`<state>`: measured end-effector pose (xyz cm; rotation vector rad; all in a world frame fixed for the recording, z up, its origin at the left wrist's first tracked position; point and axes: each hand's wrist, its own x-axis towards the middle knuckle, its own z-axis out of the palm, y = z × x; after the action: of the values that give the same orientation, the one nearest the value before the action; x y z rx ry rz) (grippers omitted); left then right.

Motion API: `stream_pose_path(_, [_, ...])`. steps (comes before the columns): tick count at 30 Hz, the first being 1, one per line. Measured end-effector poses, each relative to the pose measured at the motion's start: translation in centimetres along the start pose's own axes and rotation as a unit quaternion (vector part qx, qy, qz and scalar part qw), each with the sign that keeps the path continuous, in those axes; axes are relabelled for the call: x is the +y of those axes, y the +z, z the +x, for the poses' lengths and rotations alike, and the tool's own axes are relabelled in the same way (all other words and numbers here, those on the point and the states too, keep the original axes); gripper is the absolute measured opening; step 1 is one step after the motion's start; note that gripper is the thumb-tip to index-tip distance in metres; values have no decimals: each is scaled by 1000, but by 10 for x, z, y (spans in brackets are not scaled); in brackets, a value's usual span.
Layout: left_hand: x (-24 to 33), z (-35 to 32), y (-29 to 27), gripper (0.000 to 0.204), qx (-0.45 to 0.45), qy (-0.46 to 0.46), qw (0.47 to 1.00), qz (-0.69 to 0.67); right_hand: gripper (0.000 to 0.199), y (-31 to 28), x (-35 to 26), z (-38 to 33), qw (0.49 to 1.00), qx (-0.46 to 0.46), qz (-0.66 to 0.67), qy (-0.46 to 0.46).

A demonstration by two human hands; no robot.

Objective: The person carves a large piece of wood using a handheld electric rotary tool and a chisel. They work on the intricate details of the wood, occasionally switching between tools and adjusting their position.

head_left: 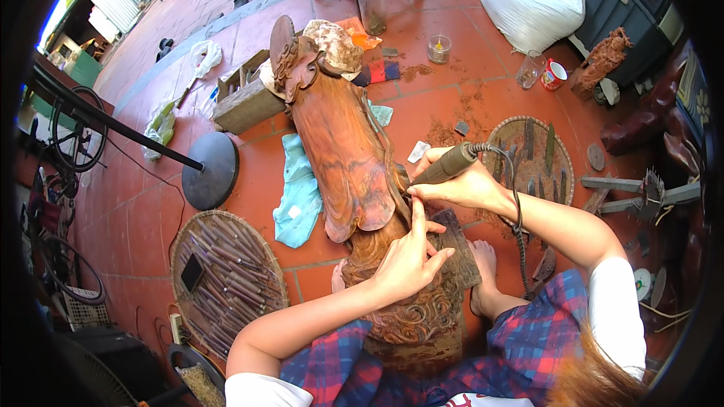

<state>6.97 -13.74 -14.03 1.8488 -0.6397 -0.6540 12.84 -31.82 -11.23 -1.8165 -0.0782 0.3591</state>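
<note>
A large reddish-brown wood carving (pixel 339 143) lies lengthwise before me, its scrolled end (pixel 411 316) between my legs. My right hand (pixel 464 185) grips a rotary carving tool (pixel 449 163), brownish grey with a coiled cable. The tool's tip is hidden behind the fingers, at the carving's right edge. My left hand (pixel 411 260) lies on the carving just below, index finger stretched toward the tool and the other fingers apart. Nothing shows in that hand.
A round woven tray (pixel 283 264) of chisels lies at left, near a black lamp base (pixel 210 172). Another woven tray (pixel 559 139) with flat strips sits at right. Beyond are a glass jar (pixel 371 4), a glass cup (pixel 439 50), a red-and-white mug (pixel 554 75) and a white sack (pixel 532 4).
</note>
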Motion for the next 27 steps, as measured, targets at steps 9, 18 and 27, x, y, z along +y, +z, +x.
stream_pose_path(9, [2,-2,2,101,0,3,1000,-12,25,-2,0,-4,998,10,-63,-24])
stream_pose_path(18, [-1,-1,3,104,6,3,1000,-13,25,1,2,1,991,11,-92,-97])
stream_pose_path(27, [-4,-1,1,104,-2,0,1000,-4,25,0,-3,1,988,4,-99,-117])
